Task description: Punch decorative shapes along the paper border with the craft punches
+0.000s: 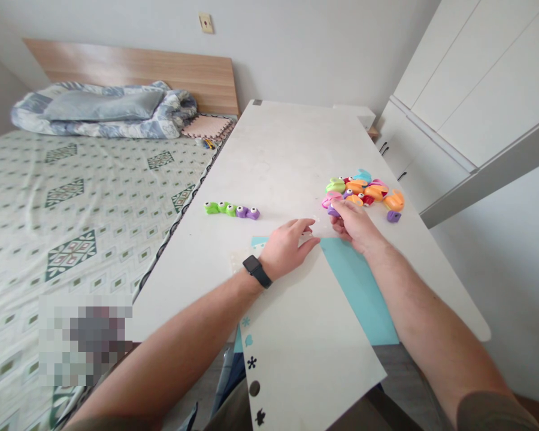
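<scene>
My left hand (pixel 287 248), with a dark watch on the wrist, rests over the top of a white paper sheet (pixel 309 335). Its thumb and fingers are apart and hold nothing I can see. Snowflake, leaf, flower, round and maple-leaf shapes are punched along the sheet's left edge. Beneath lies a light blue sheet (pixel 363 293). My right hand (pixel 353 224) is closed on a purple craft punch (pixel 333 211) at the near edge of a pile of colourful craft punches (pixel 357 187). Its fingers partly hide that punch.
A row of green and purple punches (pixel 232 209) sits on the white table (pixel 291 143), left of my hands. One purple punch (pixel 393 216) lies right of the pile. A bed (pixel 117 185) adjoins the table's left side; white cabinets (pixel 467 78) stand at right.
</scene>
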### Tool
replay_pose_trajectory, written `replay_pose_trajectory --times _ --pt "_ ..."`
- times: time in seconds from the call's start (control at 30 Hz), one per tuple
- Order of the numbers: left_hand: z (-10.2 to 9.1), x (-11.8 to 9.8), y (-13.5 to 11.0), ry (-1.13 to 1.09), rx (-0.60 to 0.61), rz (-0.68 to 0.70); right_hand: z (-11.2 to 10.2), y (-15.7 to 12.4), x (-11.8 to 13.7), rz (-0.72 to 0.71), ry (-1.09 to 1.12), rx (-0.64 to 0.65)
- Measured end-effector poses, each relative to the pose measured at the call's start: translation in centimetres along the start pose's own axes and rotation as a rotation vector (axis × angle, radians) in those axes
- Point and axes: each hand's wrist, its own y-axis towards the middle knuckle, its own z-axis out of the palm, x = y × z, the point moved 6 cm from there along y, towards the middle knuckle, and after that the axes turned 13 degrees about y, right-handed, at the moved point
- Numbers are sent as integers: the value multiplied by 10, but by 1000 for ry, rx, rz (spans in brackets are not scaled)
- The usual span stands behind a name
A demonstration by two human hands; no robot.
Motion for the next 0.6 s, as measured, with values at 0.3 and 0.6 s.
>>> replay_pose_trajectory --times 0.3,0.6 --pt "0 0 0 -2 -2 3 -18 7 -3 -162 -262 -81" --pt "-1 1 0 2 9 -19 -1 12 -11 -274 -225 -2"
